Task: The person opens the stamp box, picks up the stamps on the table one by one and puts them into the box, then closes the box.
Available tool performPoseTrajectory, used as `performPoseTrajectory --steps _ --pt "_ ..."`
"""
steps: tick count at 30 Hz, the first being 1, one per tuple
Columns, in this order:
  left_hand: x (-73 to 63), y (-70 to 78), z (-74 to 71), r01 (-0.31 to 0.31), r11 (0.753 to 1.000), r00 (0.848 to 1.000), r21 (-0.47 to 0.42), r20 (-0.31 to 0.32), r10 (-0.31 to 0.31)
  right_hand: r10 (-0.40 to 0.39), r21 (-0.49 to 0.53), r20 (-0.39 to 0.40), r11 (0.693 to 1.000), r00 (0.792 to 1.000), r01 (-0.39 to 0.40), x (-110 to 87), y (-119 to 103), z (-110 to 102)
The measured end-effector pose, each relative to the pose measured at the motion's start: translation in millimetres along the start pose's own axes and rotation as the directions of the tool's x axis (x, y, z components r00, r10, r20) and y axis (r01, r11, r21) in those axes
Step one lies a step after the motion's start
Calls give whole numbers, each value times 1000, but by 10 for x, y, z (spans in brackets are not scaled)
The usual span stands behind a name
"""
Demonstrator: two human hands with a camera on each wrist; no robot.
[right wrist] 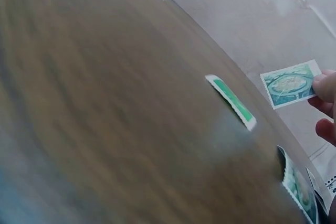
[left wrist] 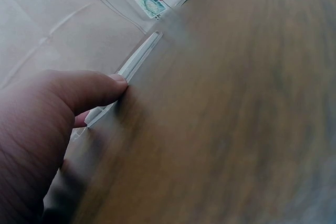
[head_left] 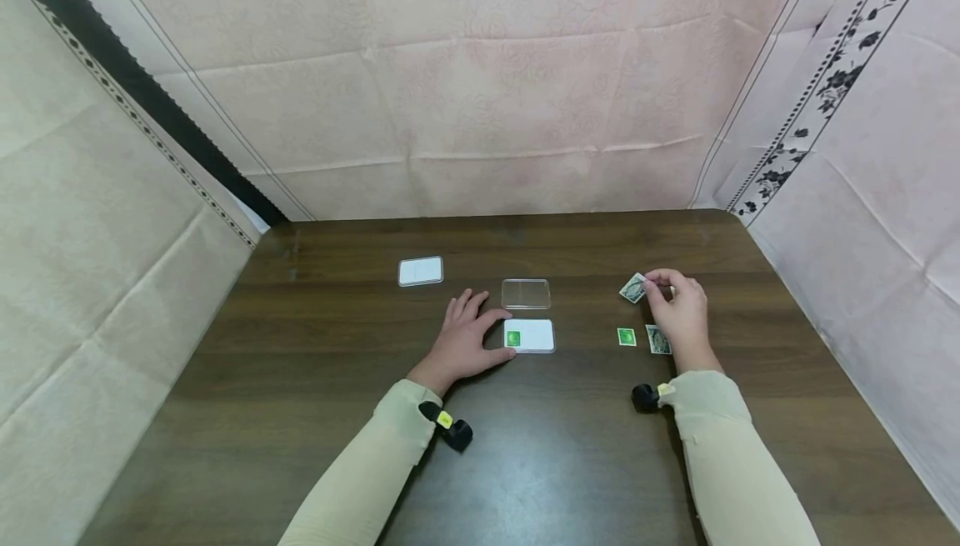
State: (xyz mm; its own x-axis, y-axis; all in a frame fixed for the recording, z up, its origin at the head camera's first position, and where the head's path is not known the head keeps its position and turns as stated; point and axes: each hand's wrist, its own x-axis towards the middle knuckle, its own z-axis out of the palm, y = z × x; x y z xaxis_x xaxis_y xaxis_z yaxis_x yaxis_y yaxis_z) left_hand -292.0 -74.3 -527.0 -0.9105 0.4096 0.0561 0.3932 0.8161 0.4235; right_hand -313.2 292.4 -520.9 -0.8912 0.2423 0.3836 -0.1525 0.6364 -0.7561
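My left hand (head_left: 463, 341) holds a shallow white case (head_left: 534, 336) at its left end, thumb on the near edge and index finger at the far corner. A small green stamp (head_left: 513, 338) lies on the case's left part. In the left wrist view, the thumb presses the case's side (left wrist: 137, 59). My right hand (head_left: 681, 310) pinches a green postage stamp (right wrist: 290, 84) with perforated edges by its corner, above the table. Near that hand, a small bright-green stamp (head_left: 626, 337) and another dark green stamp (head_left: 658, 339) lie on the wood.
A clear plastic lid (head_left: 526, 294) lies just beyond the white case. Farther left is another white case (head_left: 421, 271). The brown wooden table (head_left: 555, 463) ends at pale cloth hangings (head_left: 465, 112) behind and at both sides.
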Motion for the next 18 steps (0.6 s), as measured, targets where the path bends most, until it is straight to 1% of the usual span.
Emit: performPoseTrajectory --steps 5,10,15,18 --pt "-1 -1 3 0 1000 1000 3 -2 0 48 66 -6 997 999 -48 -44 -77 75" --pt "-7 10 -7 3 1000 1000 4 3 -3 63 107 11 992 998 -64 -88 -167 162" --pt "-15 15 -18 -1 1000 1000 5 3 1 42 122 46 991 998 -48 -134 -235 251" --pt "-17 13 -16 -5 1000 1000 5 0 5 16 136 50 990 999 -22 -161 -286 302"
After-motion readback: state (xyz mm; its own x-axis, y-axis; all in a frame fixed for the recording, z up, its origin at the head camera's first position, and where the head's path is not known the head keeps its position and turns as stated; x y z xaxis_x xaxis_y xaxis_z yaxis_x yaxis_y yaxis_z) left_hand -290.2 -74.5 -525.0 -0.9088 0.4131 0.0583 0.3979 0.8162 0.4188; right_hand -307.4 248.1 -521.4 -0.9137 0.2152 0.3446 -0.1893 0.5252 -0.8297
